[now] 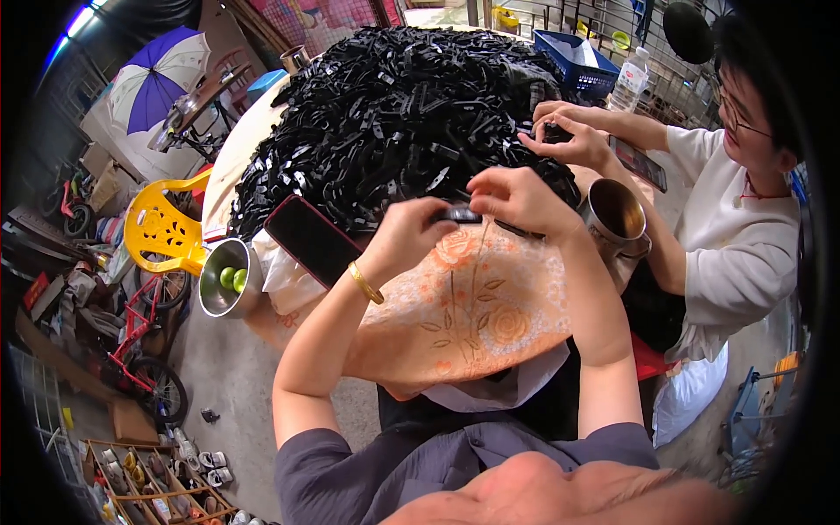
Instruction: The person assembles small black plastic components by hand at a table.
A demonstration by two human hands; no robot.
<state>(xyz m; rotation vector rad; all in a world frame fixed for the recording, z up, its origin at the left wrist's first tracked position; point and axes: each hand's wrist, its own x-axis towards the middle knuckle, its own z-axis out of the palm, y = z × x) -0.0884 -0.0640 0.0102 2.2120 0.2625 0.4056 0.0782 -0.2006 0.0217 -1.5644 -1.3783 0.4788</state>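
Two hands are at work over one cloth [490,332] that is orange with flowers on it. The left hand [409,229] pinches one end of one small black piece [458,214] with its fingertips. The right hand [518,203] pinches the other end. So the black piece is up between the two hands, just in front of one big pile [394,114] of black bits, far too many to count. One gold bracelet [365,283] is on the left wrist.

One phone [311,238] in a dark red case is beside the left arm. Left of it is one metal bowl [225,302] with two green fruits [234,279] in it. One metal cup [616,211] is just right of the right arm.

On the right sits one other person [744,227], with two hands near the pile. I cannot tell what those hands hold. Near them are one more phone [638,164] and one bottle [629,80]. Behind is one blue basket [573,74]. Off to the left are one yellow chair [164,229] and one purple and white umbrella [159,80].
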